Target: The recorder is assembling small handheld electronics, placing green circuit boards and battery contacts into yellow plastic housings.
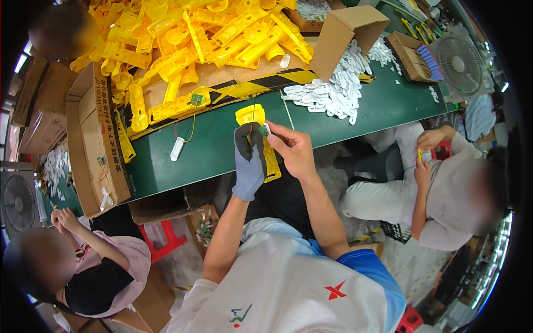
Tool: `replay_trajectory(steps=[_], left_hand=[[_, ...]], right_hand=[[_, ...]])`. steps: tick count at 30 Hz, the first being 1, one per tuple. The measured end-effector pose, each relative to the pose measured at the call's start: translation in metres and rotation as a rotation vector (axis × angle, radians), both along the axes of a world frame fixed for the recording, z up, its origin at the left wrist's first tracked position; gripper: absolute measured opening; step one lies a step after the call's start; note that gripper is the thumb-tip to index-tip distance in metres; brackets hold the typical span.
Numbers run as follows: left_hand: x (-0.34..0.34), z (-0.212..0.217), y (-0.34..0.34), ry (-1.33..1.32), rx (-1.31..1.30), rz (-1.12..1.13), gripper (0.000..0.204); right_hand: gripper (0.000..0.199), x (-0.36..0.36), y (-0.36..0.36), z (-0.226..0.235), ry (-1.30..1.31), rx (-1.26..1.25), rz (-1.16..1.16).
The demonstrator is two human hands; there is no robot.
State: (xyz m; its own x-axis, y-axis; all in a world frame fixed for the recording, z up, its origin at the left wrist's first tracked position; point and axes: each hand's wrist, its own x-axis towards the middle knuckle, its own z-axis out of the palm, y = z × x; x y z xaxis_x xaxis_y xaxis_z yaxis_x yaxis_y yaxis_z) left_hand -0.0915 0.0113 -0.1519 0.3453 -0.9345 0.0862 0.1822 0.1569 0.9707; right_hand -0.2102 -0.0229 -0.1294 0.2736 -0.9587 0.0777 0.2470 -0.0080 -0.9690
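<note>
My left hand (249, 164), in a grey glove with dark fingertips, is closed around a yellow plastic housing (271, 165) near the table's front edge. The far end of the housing shows beyond the glove. At the housing's upper part, my bare right hand (296, 154) pinches a small white piece (267, 129) between thumb and fingers. Beside that piece sits a small green circuit board (262, 131), partly hidden by the fingers. To the left on the table lies a white rectangular part (177, 149), wired to another green circuit board (196, 100) resting on a yellow housing.
A large heap of yellow housings (194, 41) fills the back, behind a black-and-yellow striped edge (239, 89). White flat parts (336, 83) pile up at right beside a cardboard box (347, 39). An open carton (94, 139) stands left. Co-workers sit on both sides.
</note>
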Motion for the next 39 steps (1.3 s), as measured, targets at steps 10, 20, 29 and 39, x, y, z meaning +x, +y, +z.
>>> replay_trajectory(steps=[10, 20, 29, 39], left_hand=[[0.001, 0.005, 0.002, -0.071, -0.085, -0.039, 0.017], [0.002, 0.005, -0.002, 0.073, -0.093, -0.063, 0.015], [0.002, 0.006, 0.003, -0.063, -0.102, -0.056, 0.020], [0.002, -0.003, -0.006, 0.059, -0.097, -0.079, 0.021]], right_hand=[[0.032, 0.009, 0.015, 0.004, 0.099, -0.084, -0.137], [0.031, 0.009, 0.015, 0.007, 0.064, -0.046, -0.116], [0.033, 0.007, 0.014, 0.001, 0.201, -0.211, -0.157], [0.034, 0.004, 0.014, 0.012, 0.369, -0.327, -0.139]])
